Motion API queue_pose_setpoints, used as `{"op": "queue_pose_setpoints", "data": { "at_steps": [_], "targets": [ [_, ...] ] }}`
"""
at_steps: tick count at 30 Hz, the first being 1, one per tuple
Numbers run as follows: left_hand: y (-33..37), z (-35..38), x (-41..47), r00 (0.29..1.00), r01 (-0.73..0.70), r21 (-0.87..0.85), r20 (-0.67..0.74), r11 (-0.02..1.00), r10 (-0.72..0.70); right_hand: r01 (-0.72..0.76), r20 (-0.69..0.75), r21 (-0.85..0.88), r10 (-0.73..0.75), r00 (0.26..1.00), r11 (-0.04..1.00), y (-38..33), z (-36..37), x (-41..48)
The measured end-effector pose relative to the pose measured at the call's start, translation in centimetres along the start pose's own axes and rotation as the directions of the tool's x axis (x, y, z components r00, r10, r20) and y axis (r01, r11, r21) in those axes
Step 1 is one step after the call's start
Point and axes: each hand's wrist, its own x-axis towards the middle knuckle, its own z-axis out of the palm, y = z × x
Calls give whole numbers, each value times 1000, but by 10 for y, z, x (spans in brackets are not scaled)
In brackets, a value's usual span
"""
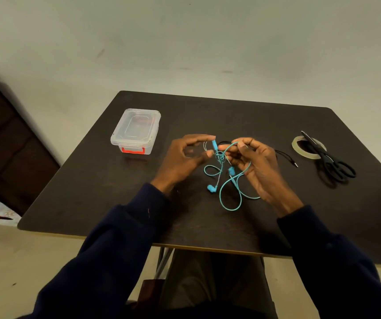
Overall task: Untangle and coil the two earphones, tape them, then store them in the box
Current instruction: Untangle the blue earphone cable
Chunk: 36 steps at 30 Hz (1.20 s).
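Fingers of left hand and right hand pinch blue earphone strands beside the knot between them; tugging apart could tighten it around the black earphone

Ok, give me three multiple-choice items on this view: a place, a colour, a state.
1. The scissors lie:
A. on the floor
B. across the tape
C. on the lap

2. The latch on the box is:
A. red
B. green
C. white

3. The blue earphones are:
A. coiled
B. taped
C. tangled

Key:
1 B: the blades rest over the roll.
2 A: the clip on the clear box's front is red.
3 C: a knot of cable sits between the left hand and the right hand, which hold it, and loose loops trail below.
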Motion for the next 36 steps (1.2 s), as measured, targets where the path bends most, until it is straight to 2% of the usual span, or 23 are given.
{"op": "queue_pose_setpoints", "data": {
  "at_steps": [3, 9, 13, 15, 17, 20, 23, 25, 27, 29, 31, 33, 36],
  "targets": [
    [7, 3, 5, 995, -45, -86, 89, 995, 52, 11, 24, -83, -9, 1000, 997, -5, 4, 2],
    [6, 7, 10, 994, -104, 80, 29, 991, 102, 83, -31, -294, -96, 995, 952, -13, 7, 7],
    [14, 3, 12, 991, -126, 91, 66, 988, 120, 97, -27, -277, -109, 994, 956, -21, 9, 11],
    [18, 1, 13, 998, -65, 46, 23, 997, 64, 83, -13, -213, -88, 996, 974, -26, 10, 13],
    [19, -5, 15, 995, 60, -11, -77, 998, -61, 65, -9, -141, -67, 998, 988, -31, 10, 15],
    [16, -17, 17, 955, 236, -96, -158, 967, -249, 49, -14, -45, -50, 999, 998, -39, 8, 15],
    [10, -29, 16, 905, 324, -156, -238, 933, -353, 46, -14, 21, -45, 999, 999, -44, 3, 15],
    [4, -33, 15, 888, 353, -77, -285, 932, -360, 30, -20, 68, -29, 999, 997, -45, 1, 14],
    [-2, -35, 12, 893, 377, 90, -298, 922, -336, 7, -12, 136, -5, 1000, 991, -43, 1, 14],
    [0, -34, 8, 936, 313, 162, -222, 936, -275, -20, 9, 171, 19, 1000, 985, -39, 4, 14],
    [3, -29, 5, 985, 159, 131, -91, 979, -148, -48, 33, 179, 43, 999, 983, -32, 10, 15],
    [10, -24, 3, 999, 44, 65, 18, 997, -45, -74, 59, 195, 63, 996, 978, -28, 15, 17],
    [15, -18, 6, 994, 12, -68, 113, 998, -4, -106, 92, 201, 89, 992, 974, -25, 18, 21]
  ]
}}
